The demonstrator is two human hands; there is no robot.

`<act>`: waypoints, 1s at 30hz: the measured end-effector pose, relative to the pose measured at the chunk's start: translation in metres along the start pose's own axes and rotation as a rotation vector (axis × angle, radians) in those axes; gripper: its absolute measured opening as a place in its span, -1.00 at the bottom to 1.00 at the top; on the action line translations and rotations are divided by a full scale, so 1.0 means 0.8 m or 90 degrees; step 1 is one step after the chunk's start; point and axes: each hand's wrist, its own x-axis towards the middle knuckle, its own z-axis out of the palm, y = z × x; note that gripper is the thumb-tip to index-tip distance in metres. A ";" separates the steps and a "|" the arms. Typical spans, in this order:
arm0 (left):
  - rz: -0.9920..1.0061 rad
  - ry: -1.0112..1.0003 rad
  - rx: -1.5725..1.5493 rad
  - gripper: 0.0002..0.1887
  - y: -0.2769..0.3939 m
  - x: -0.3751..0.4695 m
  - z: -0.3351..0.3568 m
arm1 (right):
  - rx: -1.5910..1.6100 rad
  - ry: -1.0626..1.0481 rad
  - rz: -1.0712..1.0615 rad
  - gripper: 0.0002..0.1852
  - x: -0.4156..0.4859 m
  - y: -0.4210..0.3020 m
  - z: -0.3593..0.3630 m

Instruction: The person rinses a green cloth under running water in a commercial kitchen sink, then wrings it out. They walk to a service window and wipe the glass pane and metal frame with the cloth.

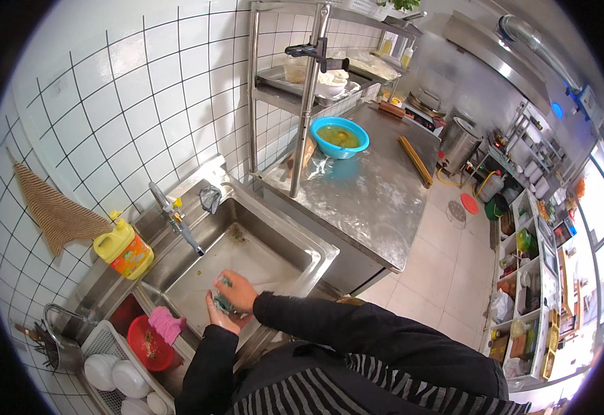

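Note:
Over the near edge of a stainless steel sink basin [281, 264], both my hands are together around a bunched green cloth [222, 302]. My left hand [220, 317] cups it from below and the left. My right hand [241, 294] presses on it from above and the right. The faucet [185, 228] stands beyond my hands, its spout over the basin. Bits of food waste [238, 233] lie on the basin floor. A pink cloth [167, 325] hangs by a red bowl [149, 347] with scraps, left of my hands.
A yellow detergent jug [124, 248] stands on the sink's back ledge. White bowls [131, 378] fill a grey rack [99, 337] at lower left. Right of the sink, a steel table [364, 207] bears a blue basin [339, 153] of liquid and long wooden sticks [415, 162]. A shelf post [304, 124] rises at its corner.

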 end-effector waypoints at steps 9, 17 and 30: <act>0.161 -0.002 -0.062 -0.56 -0.038 0.068 -0.001 | -0.274 -0.176 -0.154 -0.65 0.002 -0.052 -0.027; 0.099 0.011 -0.017 -0.42 0.015 0.042 0.035 | -0.310 -0.229 -0.195 -0.54 0.013 -0.049 -0.020; 0.295 0.017 0.014 -0.50 0.018 0.043 0.032 | -0.265 -0.043 -0.220 -0.76 0.028 -0.065 -0.019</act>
